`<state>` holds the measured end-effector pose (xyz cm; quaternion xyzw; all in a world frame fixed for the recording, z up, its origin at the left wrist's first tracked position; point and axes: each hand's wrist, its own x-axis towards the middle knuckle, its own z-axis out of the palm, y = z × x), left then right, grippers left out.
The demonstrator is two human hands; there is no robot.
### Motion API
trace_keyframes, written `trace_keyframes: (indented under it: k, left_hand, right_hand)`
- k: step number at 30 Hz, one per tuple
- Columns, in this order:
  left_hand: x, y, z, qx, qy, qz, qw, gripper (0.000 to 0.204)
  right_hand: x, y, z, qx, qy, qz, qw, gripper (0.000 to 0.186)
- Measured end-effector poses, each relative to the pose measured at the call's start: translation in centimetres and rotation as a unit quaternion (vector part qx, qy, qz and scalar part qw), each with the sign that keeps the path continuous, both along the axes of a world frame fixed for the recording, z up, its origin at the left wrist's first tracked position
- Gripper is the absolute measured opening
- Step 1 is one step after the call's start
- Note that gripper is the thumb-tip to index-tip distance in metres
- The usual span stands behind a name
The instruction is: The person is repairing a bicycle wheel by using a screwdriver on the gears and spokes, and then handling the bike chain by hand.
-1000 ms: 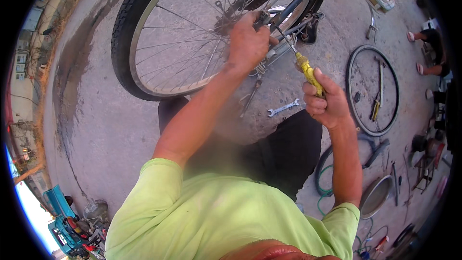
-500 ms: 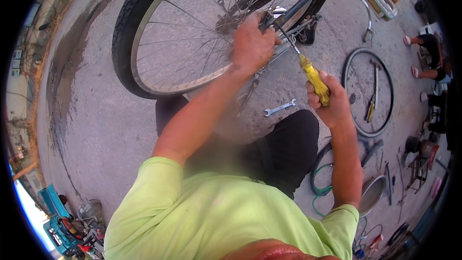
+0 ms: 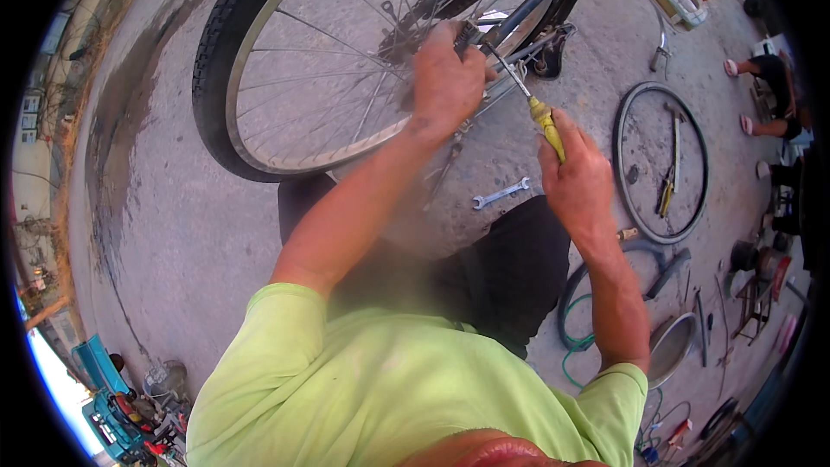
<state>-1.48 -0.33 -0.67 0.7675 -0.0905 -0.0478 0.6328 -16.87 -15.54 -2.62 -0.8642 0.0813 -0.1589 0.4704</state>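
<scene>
A bicycle with a spoked wheel (image 3: 216,78) and dark frame (image 3: 531,2) fills the top middle. My left hand (image 3: 445,78) grips a dark part (image 3: 469,35) by the hub, fingers curled round it. My right hand (image 3: 571,169) holds a yellow-handled screwdriver (image 3: 548,128), whose metal shaft runs up toward that part, just beside my left fingertips; its exact contact is too small to make out. An open-ended wrench (image 3: 501,194) lies on the concrete below the wheel, near my dark-trousered knee.
At right lie a loose tyre (image 3: 620,156) with tools inside it, a hose (image 3: 579,342), a metal basin (image 3: 670,348) and a bent metal bar (image 3: 659,35). Another person's legs (image 3: 769,69) show at far right. Teal machinery (image 3: 108,411) stands at lower left, a wall (image 3: 35,121) beyond.
My right hand has risen slightly and turned over on the screwdriver handle, now showing its back and covering more of the handle. My left hand stays at the hub.
</scene>
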Motion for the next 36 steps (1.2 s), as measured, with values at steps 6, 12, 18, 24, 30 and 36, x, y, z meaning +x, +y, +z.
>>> trace_keyframes:
  k: [6, 12, 18, 24, 30, 36]
  left_hand:
    - [0.1, 0.4, 0.3, 0.002, -0.003, -0.028, 1.0, 0.037]
    - [0.2, 0.0, -0.1, -0.003, -0.013, -0.006, 1.0, 0.034]
    - [0.4, 0.0, -0.4, 0.004, -0.033, -0.01, 0.999, 0.036]
    - [-0.5, 0.4, 0.7, 0.071, -0.095, -0.014, 0.993, 0.038]
    - [-3.3, 1.7, 1.1, 0.097, -0.174, -0.024, 0.98, 0.049]
    - [-7.3, 6.9, -7.0, 0.127, -0.181, -0.167, 0.961, 0.032]
  right_hand:
    - [0.0, -1.4, 0.9, 0.593, 0.17, 0.05, 0.786, 0.038]
    - [-0.2, 0.0, 0.8, 0.06, 0.073, 0.003, 0.995, 0.04]
    - [0.1, -0.3, -0.7, -0.009, -0.021, -0.018, 1.0, 0.048]
    - [0.7, -1.1, 1.7, 0.329, 0.14, -0.018, 0.934, 0.046]
    - [0.7, -1.4, 1.3, 0.295, 0.118, -0.002, 0.948, 0.045]
    - [0.7, -1.7, 0.7, 0.274, 0.107, -0.006, 0.956, 0.04]
